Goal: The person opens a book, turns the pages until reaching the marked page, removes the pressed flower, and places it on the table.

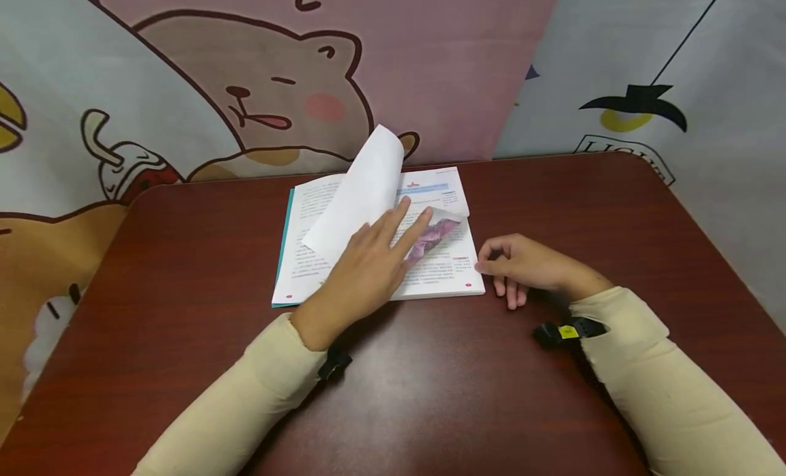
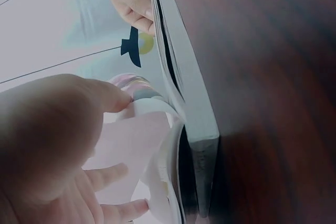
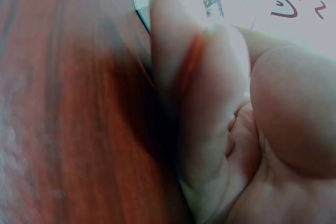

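Open on the counter (image 1: pixel 430 387) lay the book (image 1: pixel 439 277), front and centre, its teal cover (image 1: pixel 283 247) peeking out along the left side! Across it came the left hand (image 1: pixel 368 268), fingers wide apart and nearly straight, gripping nothing, with the fingertips up among the pages. Just beyond them a white leaf (image 1: pixel 364 196) stood up off the book at a slant, its top corner rising past the far edge. On the other side, a purple-printed leaf (image 1: pixel 432 239) curled up near the index finger, and the left wrist view caught the thumb (image 2: pixel 113 98) right up against a curled, coloured page.

Over to the right hand (image 1: pixel 528 261), level with the book's right edge: fingers bent, thumb and index narrow together and touching that edge near the lower corner. Whether they pinched any pages, nobody could tell; the right wrist view was blurred and filled by the fingers.

Both arms wore cream sleeves (image 1: pixel 645 384), with a black device (image 1: pixel 568 331) bearing a yellow label under the right wrist. Behind it all, a sleepy cartoon bear (image 1: pixel 288 87) smiled from the printed backdrop (image 1: pixel 454 67)!
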A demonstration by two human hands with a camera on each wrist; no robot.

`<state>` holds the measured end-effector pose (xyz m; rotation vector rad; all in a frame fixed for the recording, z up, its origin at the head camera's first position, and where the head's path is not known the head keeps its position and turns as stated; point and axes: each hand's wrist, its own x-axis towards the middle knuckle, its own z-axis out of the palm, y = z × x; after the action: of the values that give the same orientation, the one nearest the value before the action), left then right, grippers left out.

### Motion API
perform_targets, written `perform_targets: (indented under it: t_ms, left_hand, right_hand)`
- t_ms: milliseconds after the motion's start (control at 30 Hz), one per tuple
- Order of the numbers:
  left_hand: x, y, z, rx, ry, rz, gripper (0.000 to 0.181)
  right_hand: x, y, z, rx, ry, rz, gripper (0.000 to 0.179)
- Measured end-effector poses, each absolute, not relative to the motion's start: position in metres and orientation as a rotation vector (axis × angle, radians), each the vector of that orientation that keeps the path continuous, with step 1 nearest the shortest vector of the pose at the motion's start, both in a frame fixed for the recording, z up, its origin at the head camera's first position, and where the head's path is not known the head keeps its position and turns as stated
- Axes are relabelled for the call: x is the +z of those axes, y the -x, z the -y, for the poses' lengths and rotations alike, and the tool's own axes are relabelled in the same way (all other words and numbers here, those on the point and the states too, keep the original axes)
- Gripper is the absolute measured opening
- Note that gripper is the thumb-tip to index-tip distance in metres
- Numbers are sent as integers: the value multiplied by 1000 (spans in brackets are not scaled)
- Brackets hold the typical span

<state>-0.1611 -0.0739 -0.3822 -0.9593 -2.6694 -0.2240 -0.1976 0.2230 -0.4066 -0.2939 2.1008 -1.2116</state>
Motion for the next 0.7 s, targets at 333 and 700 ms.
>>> perform_targets:
  t_ms: [333, 700]
  left_hand:
    - [-382, 161, 75, -214, 982, 2633, 49]
    - [-383, 162, 75, -15, 951, 2645, 46]
  right_hand:
    - [-406, 196, -223, -1216, 289, -2106, 25]
    - [-406, 196, -224, -1203, 279, -2120, 26]
